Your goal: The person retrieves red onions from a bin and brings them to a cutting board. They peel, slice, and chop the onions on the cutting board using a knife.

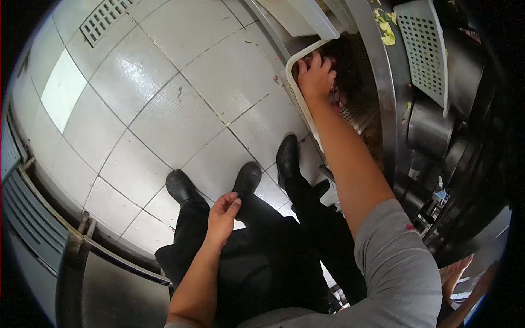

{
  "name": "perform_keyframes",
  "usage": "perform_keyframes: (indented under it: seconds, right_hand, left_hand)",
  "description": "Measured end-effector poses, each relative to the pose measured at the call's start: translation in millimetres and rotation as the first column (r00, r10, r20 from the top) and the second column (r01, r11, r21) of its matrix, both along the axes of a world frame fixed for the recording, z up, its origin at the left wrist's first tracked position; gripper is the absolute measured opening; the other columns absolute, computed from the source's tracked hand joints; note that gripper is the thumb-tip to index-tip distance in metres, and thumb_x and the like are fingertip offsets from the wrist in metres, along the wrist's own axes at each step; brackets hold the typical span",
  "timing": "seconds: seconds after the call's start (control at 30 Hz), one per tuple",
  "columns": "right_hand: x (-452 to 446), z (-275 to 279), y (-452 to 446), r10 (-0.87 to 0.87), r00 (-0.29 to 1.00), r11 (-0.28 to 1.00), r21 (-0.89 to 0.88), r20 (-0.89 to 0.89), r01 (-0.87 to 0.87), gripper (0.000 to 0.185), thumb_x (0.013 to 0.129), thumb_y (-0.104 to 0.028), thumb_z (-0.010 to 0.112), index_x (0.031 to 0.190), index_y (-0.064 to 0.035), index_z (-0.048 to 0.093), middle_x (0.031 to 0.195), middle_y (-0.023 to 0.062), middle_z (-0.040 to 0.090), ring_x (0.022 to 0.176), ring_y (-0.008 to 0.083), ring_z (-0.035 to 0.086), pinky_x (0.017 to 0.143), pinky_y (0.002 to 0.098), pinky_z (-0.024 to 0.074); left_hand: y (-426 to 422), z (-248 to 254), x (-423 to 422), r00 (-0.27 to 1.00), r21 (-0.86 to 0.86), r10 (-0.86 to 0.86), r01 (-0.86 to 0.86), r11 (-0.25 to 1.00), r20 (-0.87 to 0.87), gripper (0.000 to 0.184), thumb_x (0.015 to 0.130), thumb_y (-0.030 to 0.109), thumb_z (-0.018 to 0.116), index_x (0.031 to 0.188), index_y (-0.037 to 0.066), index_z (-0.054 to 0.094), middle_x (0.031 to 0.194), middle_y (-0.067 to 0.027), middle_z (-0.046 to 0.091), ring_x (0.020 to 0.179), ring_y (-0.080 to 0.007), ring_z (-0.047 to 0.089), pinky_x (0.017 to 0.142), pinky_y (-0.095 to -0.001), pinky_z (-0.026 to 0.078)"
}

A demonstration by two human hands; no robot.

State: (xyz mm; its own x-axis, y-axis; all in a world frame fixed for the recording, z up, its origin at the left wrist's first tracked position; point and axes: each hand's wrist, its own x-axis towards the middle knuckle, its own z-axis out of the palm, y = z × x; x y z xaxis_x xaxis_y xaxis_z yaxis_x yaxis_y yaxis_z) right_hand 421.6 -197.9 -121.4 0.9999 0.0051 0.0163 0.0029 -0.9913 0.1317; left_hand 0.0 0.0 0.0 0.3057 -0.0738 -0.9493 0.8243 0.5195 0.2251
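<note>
My right hand [316, 81] reaches down inside the near wall of a pale plastic basket [295, 76] with perforated sides. Its fingers are spread and slightly bent over dark, reddish contents [349, 71] that I cannot identify; the palm is hidden. In front of my dark trousers hangs my left hand [221, 216], with fingers curled together against the thumb and nothing visible in them.
A steel counter edge [385, 82] runs beside the basket, with yellow-green leaf scraps [387, 33] on it. Beyond stand a perforated tray [422, 52] and steel containers [432, 127]. Three black shoes show on the tiled floor [180, 115]. Another person's hand [458, 270] appears lower right.
</note>
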Motion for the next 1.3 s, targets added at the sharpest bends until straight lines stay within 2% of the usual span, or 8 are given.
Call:
perform_keyframes:
  seconds: [0.5, 0.7, 0.8, 0.87, 0.97, 1.13, 1.23, 1.3]
  right_hand:
    - [-3, 57, -35, -0.059, 0.99, 0.932, 0.349, -0.125, 0.099, 0.073, 0.09, -0.049, 0.084, 0.154, -0.0326, 0.051, 0.142, 0.0258, 0.062, 0.132, 0.0484, 0.06, 0.104, 0.056, 0.0536]
    - [-51, 118, -81, -0.246, 0.959, 0.792, 0.54, -0.143, 0.283, 0.104, 0.089, -0.069, 0.077, 0.159, 0.0, 0.044, 0.151, 0.0289, 0.06, 0.139, 0.0484, 0.056, 0.118, 0.0472, 0.042]
    - [-125, 158, -112, -0.067, 0.954, 0.499, 0.818, -0.292, 0.285, 0.078, 0.097, -0.059, 0.076, 0.158, -0.0205, 0.046, 0.132, 0.0132, 0.069, 0.114, 0.0354, 0.069, 0.089, 0.0462, 0.0582]
    - [-165, 231, -81, 0.051, 0.761, -0.421, 0.677, -0.646, 0.603, 0.058, 0.106, -0.048, 0.069, 0.156, -0.0297, 0.045, 0.122, 0.0066, 0.068, 0.106, 0.0243, 0.067, 0.076, 0.0435, 0.0585]
    - [-257, 276, -70, -0.057, 0.783, -0.634, 0.628, -0.619, 0.451, 0.05, 0.11, -0.04, 0.065, 0.152, -0.0234, 0.044, 0.124, 0.0032, 0.065, 0.101, 0.0211, 0.067, 0.08, 0.0402, 0.0596]
    - [-462, 377, -93, -0.033, 0.609, -0.325, 0.584, -0.793, 0.744, 0.069, 0.1, -0.027, 0.078, 0.158, -0.0162, 0.043, 0.109, 0.0012, 0.063, 0.085, 0.0131, 0.062, 0.069, 0.0318, 0.0556]
    - [-644, 390, -147, -0.159, 0.778, 0.133, 0.768, -0.607, 0.627, 0.025, 0.096, -0.018, 0.081, 0.112, -0.0086, 0.064, 0.094, 0.0045, 0.066, 0.069, 0.0118, 0.061, 0.056, 0.0296, 0.0506]
    - [-783, 433, -179, -0.318, 0.768, 0.661, 0.451, -0.556, 0.6, 0.048, 0.089, -0.042, 0.087, 0.119, -0.0109, 0.067, 0.105, 0.0146, 0.076, 0.091, 0.0327, 0.072, 0.079, 0.0445, 0.0586]
  left_hand:
    - [-19, -7, -27, 0.891, 0.388, -0.383, 0.272, 0.881, 0.245, 0.039, 0.102, 0.018, 0.075, 0.133, -0.004, 0.067, 0.12, -0.0147, 0.073, 0.109, -0.021, 0.072, 0.089, -0.0339, 0.06]
    - [-22, -10, -41, 0.767, 0.597, -0.629, 0.448, 0.666, 0.125, 0.04, 0.099, 0.025, 0.075, 0.132, 0.002, 0.071, 0.12, -0.0187, 0.076, 0.109, -0.0331, 0.073, 0.095, -0.0443, 0.057]
    - [-23, -4, -79, 0.619, 0.572, -0.784, 0.626, 0.529, 0.047, 0.046, 0.098, 0.031, 0.074, 0.133, 0.001, 0.071, 0.122, -0.0212, 0.075, 0.114, -0.0366, 0.072, 0.102, -0.0463, 0.056]
    - [-16, 28, -84, 0.563, 0.52, -0.825, 0.691, 0.502, 0.047, 0.048, 0.097, 0.033, 0.075, 0.133, 0.001, 0.071, 0.125, -0.0218, 0.075, 0.115, -0.0363, 0.073, 0.102, -0.045, 0.056]
    - [-13, 112, -61, 0.571, 0.534, -0.804, 0.633, 0.561, 0.168, 0.046, 0.097, 0.031, 0.075, 0.129, -0.001, 0.071, 0.123, -0.021, 0.076, 0.112, -0.0351, 0.075, 0.1, -0.0433, 0.057]
    - [19, 141, -61, 0.306, 0.643, -0.891, 0.617, 0.453, 0.335, 0.041, 0.097, 0.033, 0.07, 0.122, 0.001, 0.072, 0.116, -0.0204, 0.078, 0.107, -0.0404, 0.075, 0.095, -0.0445, 0.059]
    - [71, 151, -47, -0.261, 0.799, -0.965, 0.587, -0.131, 0.033, 0.046, 0.098, 0.039, 0.065, 0.122, 0.001, 0.074, 0.125, -0.0236, 0.075, 0.119, -0.0423, 0.07, 0.104, -0.0476, 0.055]
    - [126, 152, -45, -0.483, 0.707, -0.862, 0.555, -0.437, -0.154, 0.064, 0.1, 0.053, 0.061, 0.141, 0.005, 0.068, 0.14, -0.0209, 0.07, 0.134, -0.0383, 0.064, 0.119, -0.0461, 0.047]
